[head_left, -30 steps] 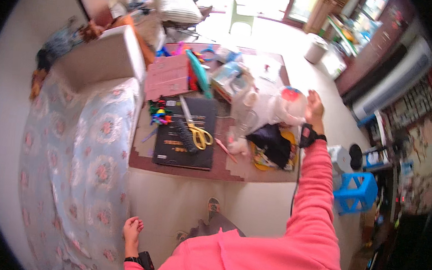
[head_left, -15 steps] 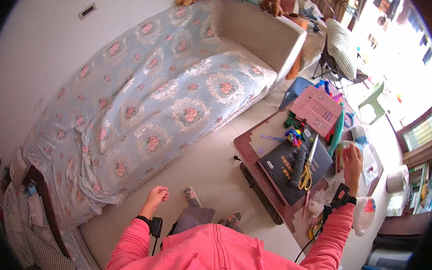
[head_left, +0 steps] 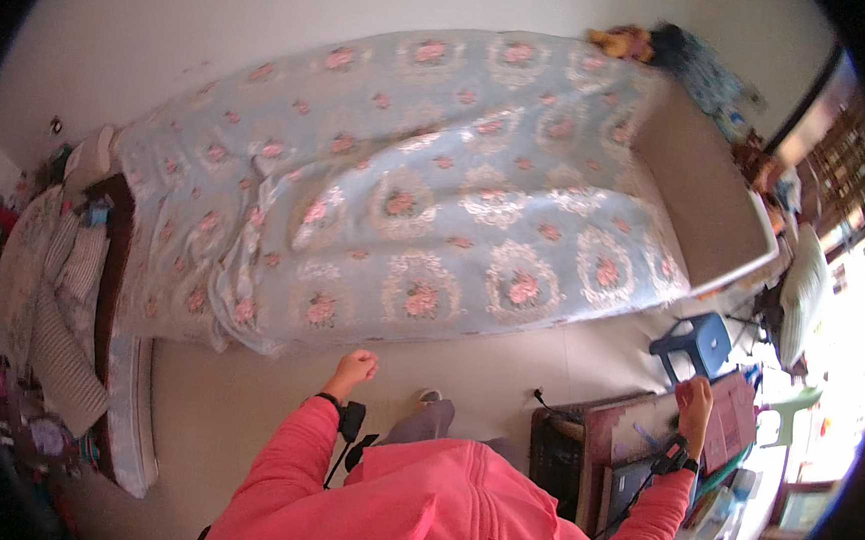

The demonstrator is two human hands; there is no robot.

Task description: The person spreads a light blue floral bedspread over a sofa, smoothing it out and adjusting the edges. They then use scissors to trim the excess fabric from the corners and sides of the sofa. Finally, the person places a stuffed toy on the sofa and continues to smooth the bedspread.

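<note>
My left hand hovers over the floor in front of the sofa, fingers curled loosely inward, and nothing shows in it. A black strap with a small box sits on that wrist. Off to the right, my right hand is raised near the low table, its fingers folded in and no object visible in them. It is nearest to a pink case on the table and a blue stool behind it. A flowered light-blue cover spreads over the long sofa ahead of me, touched by neither hand.
The sofa's beige armrest stands at the far right. Folded striped cloth lies at the left beside a dark wooden edge. A green stool and a striped cushion are at the right. A plug lies near the table.
My view has swung left, so the sofa now fills the middle and the table has slid to the lower right. My right hand no longer appears above the table's near-right clutter.
</note>
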